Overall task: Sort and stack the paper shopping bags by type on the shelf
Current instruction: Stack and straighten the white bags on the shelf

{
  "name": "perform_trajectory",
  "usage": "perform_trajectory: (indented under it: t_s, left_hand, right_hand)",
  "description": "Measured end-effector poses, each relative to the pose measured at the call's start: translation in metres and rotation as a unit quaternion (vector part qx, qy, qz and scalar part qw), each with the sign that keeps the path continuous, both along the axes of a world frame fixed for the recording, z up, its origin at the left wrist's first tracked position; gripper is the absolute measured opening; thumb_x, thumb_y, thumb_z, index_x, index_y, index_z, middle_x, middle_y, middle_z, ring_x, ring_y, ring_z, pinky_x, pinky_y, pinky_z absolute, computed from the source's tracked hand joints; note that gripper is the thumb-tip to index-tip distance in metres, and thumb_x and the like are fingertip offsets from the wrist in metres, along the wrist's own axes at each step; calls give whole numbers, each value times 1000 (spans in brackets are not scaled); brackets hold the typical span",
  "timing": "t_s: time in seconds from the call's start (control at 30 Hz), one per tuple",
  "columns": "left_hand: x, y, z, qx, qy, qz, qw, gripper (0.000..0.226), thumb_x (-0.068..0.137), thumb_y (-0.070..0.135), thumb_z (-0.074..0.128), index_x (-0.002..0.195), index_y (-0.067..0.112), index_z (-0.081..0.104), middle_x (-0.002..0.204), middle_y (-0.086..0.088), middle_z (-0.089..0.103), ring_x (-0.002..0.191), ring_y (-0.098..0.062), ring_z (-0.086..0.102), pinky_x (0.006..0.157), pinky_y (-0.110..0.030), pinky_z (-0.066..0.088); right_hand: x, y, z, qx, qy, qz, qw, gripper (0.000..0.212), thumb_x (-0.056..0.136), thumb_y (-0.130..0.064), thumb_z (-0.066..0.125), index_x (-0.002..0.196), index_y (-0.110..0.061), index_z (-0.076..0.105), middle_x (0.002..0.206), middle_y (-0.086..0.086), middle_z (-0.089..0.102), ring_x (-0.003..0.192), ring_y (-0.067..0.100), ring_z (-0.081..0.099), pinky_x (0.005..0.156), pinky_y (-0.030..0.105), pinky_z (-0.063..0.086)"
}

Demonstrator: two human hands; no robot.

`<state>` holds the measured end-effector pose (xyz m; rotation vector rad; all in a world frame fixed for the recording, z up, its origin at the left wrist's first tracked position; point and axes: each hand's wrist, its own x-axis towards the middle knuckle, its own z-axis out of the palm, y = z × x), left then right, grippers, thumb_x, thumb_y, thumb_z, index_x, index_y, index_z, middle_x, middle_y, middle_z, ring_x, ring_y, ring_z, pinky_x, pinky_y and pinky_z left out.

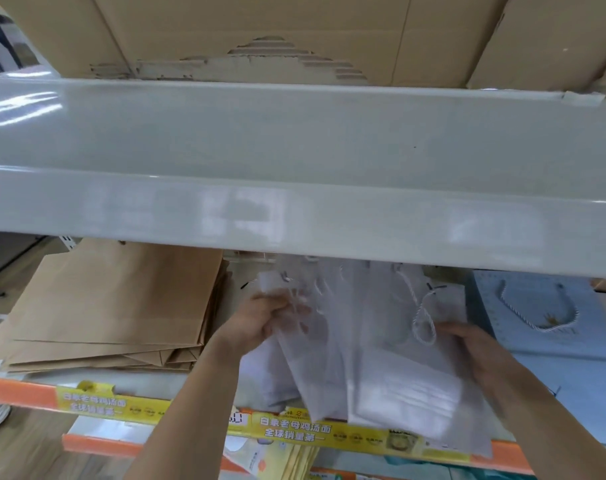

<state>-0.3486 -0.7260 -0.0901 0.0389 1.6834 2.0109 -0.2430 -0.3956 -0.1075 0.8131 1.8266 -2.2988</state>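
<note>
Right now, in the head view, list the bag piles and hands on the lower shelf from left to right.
Brown paper bags → left hand, gripping the top of the white bags → white paper bags → right hand, on the white bags' right edge → light blue bags with a rope handle.

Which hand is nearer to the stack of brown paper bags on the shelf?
Left. The left hand grips the white bags just to the right of the brown paper bags. The right hand holds the far side of the white bags, near the blue bag.
</note>
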Motion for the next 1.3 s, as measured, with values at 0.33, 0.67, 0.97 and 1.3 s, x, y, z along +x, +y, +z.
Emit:
perform_trajectory:
  t_s: [0.33, 0.67, 0.97, 1.3]
  left_hand:
    - [9, 72, 16, -4, -106, 67, 992, 50, 102, 44, 30, 95, 15, 70, 88, -4, 76, 72, -15, 72, 56, -21, 54]
    - [12, 64, 5, -192, 102, 270, 938, 30, 99, 24, 38, 93, 11, 65, 94, -3, 63, 88, -22, 57, 75, -29, 43]
    - [25, 59, -12, -540, 120, 188, 812, 75, 75, 65, 63, 121, 7, 48, 125, -11, 52, 121, -30, 45, 95, -38, 38]
    - [41, 56, 4, -138, -26, 38, 989, 12, 66, 16, 52, 55, 13, 57, 54, -3, 50, 43, -18, 51, 45, -22, 41]
  right_hand:
    - [-8, -21, 11, -23, -14, 145, 989, 47, 71, -20, 77, 115, -8, 68, 114, 13, 69, 105, 29, 67, 80, 35, 54]
    - [19, 14, 3, -76, 43, 25, 996, 51, 60, -25, 75, 109, -12, 72, 111, 18, 69, 97, 37, 68, 74, 41, 56]
    - [44, 38, 9, -110, 79, -70, 988, 27, 66, -18, 51, 70, -18, 79, 74, 9, 74, 58, 25, 70, 50, 32, 56]
    - [45, 22, -6, -90, 14, -47, 995, 32, 67, -18, 64, 97, -10, 73, 93, 18, 72, 74, 35, 70, 65, 40, 55]
